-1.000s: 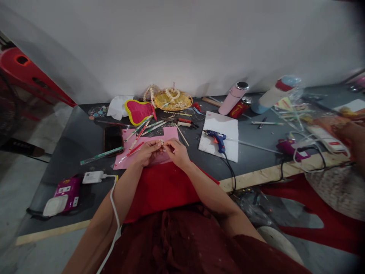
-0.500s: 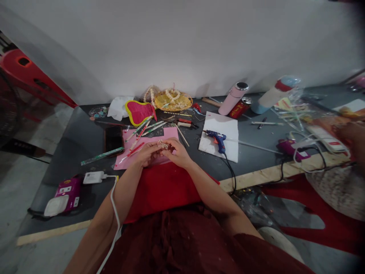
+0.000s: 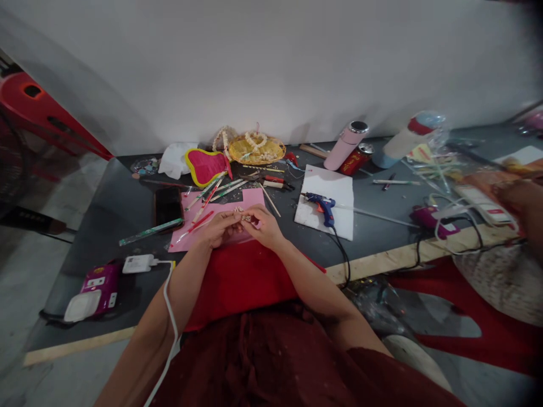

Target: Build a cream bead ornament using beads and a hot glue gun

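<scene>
My left hand (image 3: 221,227) and my right hand (image 3: 263,227) meet over the near edge of a pink sheet (image 3: 253,198). Between their fingertips they pinch a small cluster of pale beads (image 3: 242,215), partly hidden by the fingers. Beyond the hands stands a yellow basket (image 3: 271,151) with pale bead strings on it. To its left lies a pink pouch-like piece with a yellow border (image 3: 207,168). Several thin patterned strips (image 3: 229,189) lie on and behind the pink sheet.
A blue glue gun (image 3: 323,208) rests on a white board (image 3: 343,183) to the right. Behind it are a pink flask (image 3: 345,146) and a red can (image 3: 357,160). At left lie a phone (image 3: 167,204) and a purple power strip (image 3: 104,288). Another person's arm (image 3: 526,200) shows far right.
Both hands stay together in almost the same place. The bead cluster has turned slightly between the fingertips, and less of it shows. The view has shifted very slightly.
</scene>
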Tool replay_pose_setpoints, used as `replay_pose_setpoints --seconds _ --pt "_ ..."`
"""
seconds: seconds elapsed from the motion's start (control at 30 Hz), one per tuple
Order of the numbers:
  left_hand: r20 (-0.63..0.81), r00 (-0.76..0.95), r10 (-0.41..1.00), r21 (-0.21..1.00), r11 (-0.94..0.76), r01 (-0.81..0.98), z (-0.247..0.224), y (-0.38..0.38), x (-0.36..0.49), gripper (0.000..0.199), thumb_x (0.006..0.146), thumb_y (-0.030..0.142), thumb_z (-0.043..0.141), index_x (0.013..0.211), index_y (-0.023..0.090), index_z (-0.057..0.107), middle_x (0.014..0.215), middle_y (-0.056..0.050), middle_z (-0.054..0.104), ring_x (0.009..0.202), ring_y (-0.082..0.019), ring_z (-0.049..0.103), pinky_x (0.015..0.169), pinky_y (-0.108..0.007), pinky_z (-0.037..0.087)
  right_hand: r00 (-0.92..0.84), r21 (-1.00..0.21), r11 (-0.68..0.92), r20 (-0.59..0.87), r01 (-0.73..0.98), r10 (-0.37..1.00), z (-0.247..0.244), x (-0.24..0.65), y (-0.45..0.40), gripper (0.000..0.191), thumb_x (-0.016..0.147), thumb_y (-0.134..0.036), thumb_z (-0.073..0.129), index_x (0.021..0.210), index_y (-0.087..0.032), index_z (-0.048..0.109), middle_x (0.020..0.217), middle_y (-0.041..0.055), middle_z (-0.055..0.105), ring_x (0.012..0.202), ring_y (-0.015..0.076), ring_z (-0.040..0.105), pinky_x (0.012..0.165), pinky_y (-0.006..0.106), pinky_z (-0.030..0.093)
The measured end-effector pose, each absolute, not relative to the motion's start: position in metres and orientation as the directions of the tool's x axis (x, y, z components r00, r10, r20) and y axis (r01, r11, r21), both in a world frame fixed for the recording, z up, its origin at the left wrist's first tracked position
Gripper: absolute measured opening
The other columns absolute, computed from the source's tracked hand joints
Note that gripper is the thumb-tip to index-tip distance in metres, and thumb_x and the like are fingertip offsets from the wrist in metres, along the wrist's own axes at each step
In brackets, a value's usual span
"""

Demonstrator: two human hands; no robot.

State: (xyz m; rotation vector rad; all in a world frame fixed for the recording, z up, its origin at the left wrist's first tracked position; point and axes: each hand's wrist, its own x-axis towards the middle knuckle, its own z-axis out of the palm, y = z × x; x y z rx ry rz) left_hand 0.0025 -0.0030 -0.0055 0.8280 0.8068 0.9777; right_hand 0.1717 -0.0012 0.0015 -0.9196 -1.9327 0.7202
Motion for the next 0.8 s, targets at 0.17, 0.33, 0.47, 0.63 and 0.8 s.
replay_pose_setpoints --seconds 0.17,0.33,0.47,0.63,0.8 --pt "-0.197 0.343 0.919 0.869 0.325 -0.372 -0.005 -0.004 0.003 0.018 0.069 0.026 0.072 0.080 0.012 0.069 0.073 -0.004 0.065 0.061 -0.010 0.056 0.062 -0.024 0.043 -0.374 -0.753 0.572 0.454 0.323 0.809 0.000 0.171 -0.002 0.017 0.084 -0.027 0.054 0.100 -0.021 0.060 0.098 0.0059 0.058 0.082 0.0129 0.056 0.072 0.026 0.049" --pt "-0.204 0.362 0.909 0.858 0.345 -0.381 -0.005 -0.004 0.003 0.018 0.070 0.023 0.071 0.084 0.012 0.070 0.076 -0.004 0.065 0.063 -0.010 0.057 0.062 -0.023 0.045 -0.407 -0.762 0.577 0.446 0.296 0.797 0.002 0.173 -0.001 0.026 0.083 -0.029 0.056 0.109 -0.022 0.056 0.100 0.0058 0.057 0.083 0.0134 0.056 0.072 0.026 0.049" --pt "-0.239 0.315 0.919 0.849 0.355 -0.392 -0.005 -0.003 0.003 0.020 0.069 0.023 0.072 0.085 0.011 0.070 0.077 -0.006 0.067 0.061 -0.010 0.058 0.060 -0.022 0.046 -0.305 -0.766 0.553 0.469 0.326 0.829 0.007 0.184 0.005 0.033 0.084 -0.029 0.054 0.115 -0.020 0.051 0.097 0.0056 0.056 0.076 0.0126 0.053 0.068 0.026 0.048" --pt "-0.261 0.283 0.923 0.824 0.366 -0.432 -0.003 -0.002 0.003 0.019 0.069 0.024 0.072 0.081 0.009 0.069 0.076 -0.007 0.068 0.059 -0.009 0.058 0.058 -0.020 0.048 -0.088 -0.745 0.440 0.462 0.501 0.882 0.019 0.224 0.021 0.025 0.087 -0.030 0.047 0.109 -0.019 0.055 0.101 0.0073 0.056 0.077 0.0135 0.054 0.068 0.026 0.047" --pt "-0.293 0.283 0.913 0.793 0.397 -0.461 -0.003 -0.002 0.003 0.018 0.069 0.022 0.073 0.080 0.009 0.067 0.072 -0.005 0.067 0.060 -0.008 0.059 0.061 -0.020 0.051 0.066 -0.549 0.197 0.422 0.812 0.904 0.023 0.302 0.033 0.024 0.084 -0.029 0.050 0.101 -0.015 0.059 0.097 0.0104 0.060 0.079 0.0182 0.056 0.076 0.032 0.045"
